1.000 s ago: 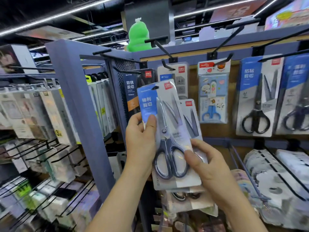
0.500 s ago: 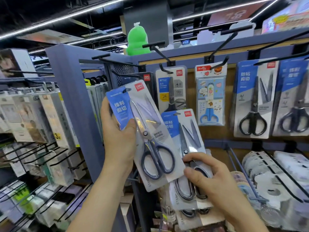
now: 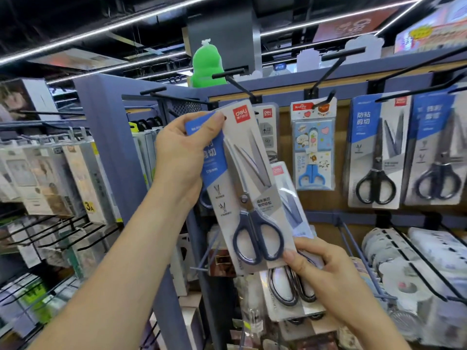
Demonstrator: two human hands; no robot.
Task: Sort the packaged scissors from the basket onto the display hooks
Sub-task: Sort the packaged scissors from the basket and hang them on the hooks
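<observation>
My left hand (image 3: 180, 157) grips a pack of blue-handled scissors (image 3: 249, 195) by its upper left edge, thumb near the hang hole, and holds it tilted in front of the display wall. The pack's top is close under a black display hook (image 3: 236, 85). My right hand (image 3: 326, 274) holds a stack of further scissor packs (image 3: 290, 294) lower down, its thumb by the raised pack's bottom corner. The basket is not in view.
Hooks on the wall carry other packs: a grey one (image 3: 267, 127) behind the raised pack, small blue children's scissors (image 3: 313, 145), and black-handled scissors (image 3: 376, 157) to the right. Tape rolls (image 3: 404, 269) sit on pegs at lower right. A blue shelf post (image 3: 111, 152) stands left.
My left hand has lifted its scissor pack up and to the right, towards the hook on the wall. My right hand stays low with the remaining packs.
</observation>
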